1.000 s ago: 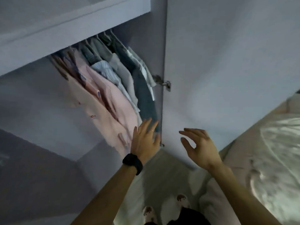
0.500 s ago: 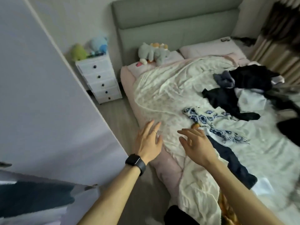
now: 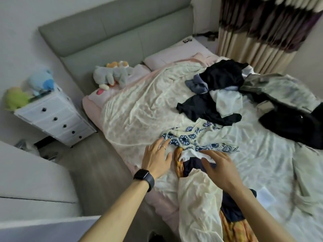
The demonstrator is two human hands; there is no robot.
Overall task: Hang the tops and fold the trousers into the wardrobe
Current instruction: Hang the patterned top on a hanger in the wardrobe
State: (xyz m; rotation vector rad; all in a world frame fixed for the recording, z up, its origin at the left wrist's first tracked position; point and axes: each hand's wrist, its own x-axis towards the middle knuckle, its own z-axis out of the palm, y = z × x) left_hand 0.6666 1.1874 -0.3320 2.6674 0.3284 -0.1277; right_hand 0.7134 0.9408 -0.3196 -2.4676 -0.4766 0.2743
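Reaching over the bed [image 3: 136, 119], the left hand [image 3: 157, 159] and right hand [image 3: 222, 170] are spread, gripping nothing. The blue-patterned top [image 3: 190, 138] lies at their fingertips, perhaps touched. Dark clothes [image 3: 209, 109] beyond lie unsorted, so most work is left.

The left hand [image 3: 156, 159] spreads beside a blue-patterned garment [image 3: 188, 139] on the bed [image 3: 262, 154]; the right hand [image 3: 220, 170] is over its white edge, fingers relaxed.

No writing is legible here. No words, labels, brands or numbers can be read on the clothes [image 3: 223, 77], the drawers [image 3: 57, 117] or the watch [image 3: 144, 177] — its face is dark.
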